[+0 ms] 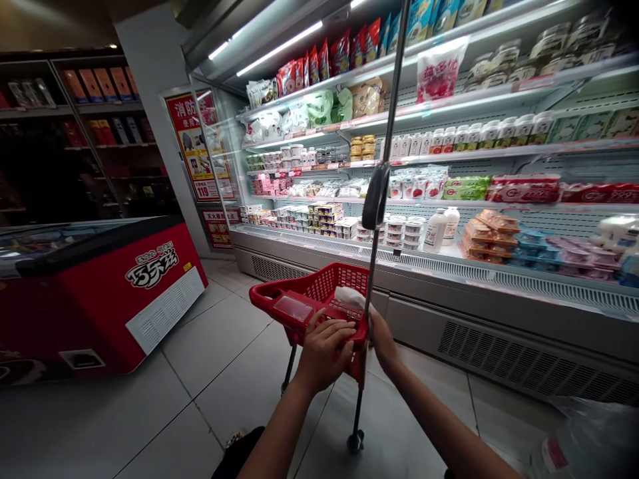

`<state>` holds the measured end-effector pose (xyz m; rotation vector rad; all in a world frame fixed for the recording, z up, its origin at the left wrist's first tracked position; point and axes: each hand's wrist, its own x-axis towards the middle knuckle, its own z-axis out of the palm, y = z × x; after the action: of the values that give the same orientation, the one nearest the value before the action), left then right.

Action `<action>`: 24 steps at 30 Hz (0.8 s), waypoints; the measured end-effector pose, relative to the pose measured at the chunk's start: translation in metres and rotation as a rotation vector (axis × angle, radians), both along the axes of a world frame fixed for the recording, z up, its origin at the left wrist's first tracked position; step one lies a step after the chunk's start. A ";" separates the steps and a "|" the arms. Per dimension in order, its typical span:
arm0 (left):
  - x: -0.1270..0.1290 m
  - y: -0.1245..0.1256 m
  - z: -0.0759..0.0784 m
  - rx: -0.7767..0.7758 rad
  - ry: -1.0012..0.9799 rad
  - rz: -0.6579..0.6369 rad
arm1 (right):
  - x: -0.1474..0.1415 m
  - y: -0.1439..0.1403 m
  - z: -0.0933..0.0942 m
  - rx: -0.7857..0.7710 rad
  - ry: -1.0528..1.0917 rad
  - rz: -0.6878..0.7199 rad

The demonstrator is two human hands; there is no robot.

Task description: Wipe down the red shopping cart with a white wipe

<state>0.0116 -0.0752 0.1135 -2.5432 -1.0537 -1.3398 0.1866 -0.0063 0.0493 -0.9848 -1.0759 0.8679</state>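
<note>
A small red shopping cart (327,286), a plastic basket on wheeled metal legs, stands before me. My left hand (327,346) lies over its red rear handle bar, fingers curled onto the top. A thin metal pole (393,100) with a black oval piece (376,197) rises from the cart's right rear corner past the frame's top. My right hand (383,339) is closed around the pole's low end at that corner; its fingertips are partly hidden. Inside the basket, close to the pole, is a crumpled white item (349,297) whose kind I cannot make out.
A lit dairy cooler (319,249) with stocked shelves runs along the right. At left stands a red chest freezer (114,299). Tiled floor (219,339) lies between them. Clear plastic wrapping (584,439) fills the lower right corner. Dark shelving (100,110) stands behind the freezer.
</note>
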 end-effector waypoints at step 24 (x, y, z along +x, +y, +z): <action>-0.024 0.014 0.016 -0.031 0.161 0.223 | 0.027 -0.047 0.010 0.210 -0.313 -0.121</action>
<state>-0.0124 -0.0614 0.1292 -2.4182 -1.2874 -1.0526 0.2136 -0.0537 0.0591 -1.0170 -1.3286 0.4993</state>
